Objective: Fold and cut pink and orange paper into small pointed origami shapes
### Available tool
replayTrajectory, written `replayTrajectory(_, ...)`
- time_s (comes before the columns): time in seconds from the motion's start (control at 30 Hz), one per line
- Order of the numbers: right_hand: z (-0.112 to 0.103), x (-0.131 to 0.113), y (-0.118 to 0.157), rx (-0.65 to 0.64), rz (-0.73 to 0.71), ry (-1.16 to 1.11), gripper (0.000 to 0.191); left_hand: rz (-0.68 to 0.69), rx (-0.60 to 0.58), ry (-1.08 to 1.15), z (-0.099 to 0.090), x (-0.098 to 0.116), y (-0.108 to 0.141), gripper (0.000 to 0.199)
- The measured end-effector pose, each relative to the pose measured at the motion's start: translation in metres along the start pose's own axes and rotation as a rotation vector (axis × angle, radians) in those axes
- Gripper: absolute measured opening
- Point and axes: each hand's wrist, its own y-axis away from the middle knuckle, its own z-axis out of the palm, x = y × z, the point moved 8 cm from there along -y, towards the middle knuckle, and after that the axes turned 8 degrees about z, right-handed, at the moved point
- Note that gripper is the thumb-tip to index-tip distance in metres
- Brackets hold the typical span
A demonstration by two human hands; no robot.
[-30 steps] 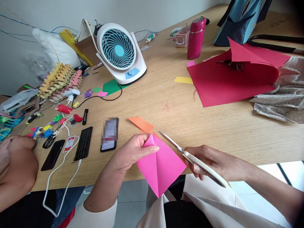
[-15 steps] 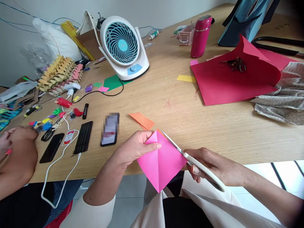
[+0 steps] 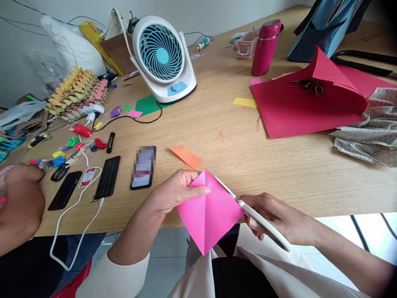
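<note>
Pink paper: a creased square, turned cornerwise, held up at the near edge of the worktop, about midway along it; its lowest corner hangs beyond that edge. A sliver of orange shows behind its top corner.

Left hand: thumb laid flat on the pink paper near the top corner, pinching it against fingers mostly hidden behind. Right hand: fingers curled around the handles of the scissors. The blades lie along the paper's upper right edge, points close to the top corner; whether they have bitten into the sheet cannot be told.

On the worktop, just beyond the left hand, lie orange paper pieces; a phone lies left of them, nearer the near edge. Red paper occupies the area towards the right end.

Assessment: the step in hand appears to be trimming along that edge. Good practice would be to keep the pinch firm so the layers do not slip, hold the sheet taut, line the blades up with the edge, close them smoothly, and keep the left fingertips behind the sheet clear of the points.
</note>
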Motion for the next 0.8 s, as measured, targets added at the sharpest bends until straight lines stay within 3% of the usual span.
replayTrajectory(0.43, 0.001, 0.007, -0.001, 0.019, -0.109, -0.010, 0.030, -0.016, -0.029, -0.007, 0.000, -0.001, 0.001, 0.028)
replayTrajectory(0.8, -0.004, -0.004, 0.002, 0.087, -0.069, 0.093, 0.036, -0.014, -0.081, 0.031, 0.011, 0.004, 0.002, 0.021)
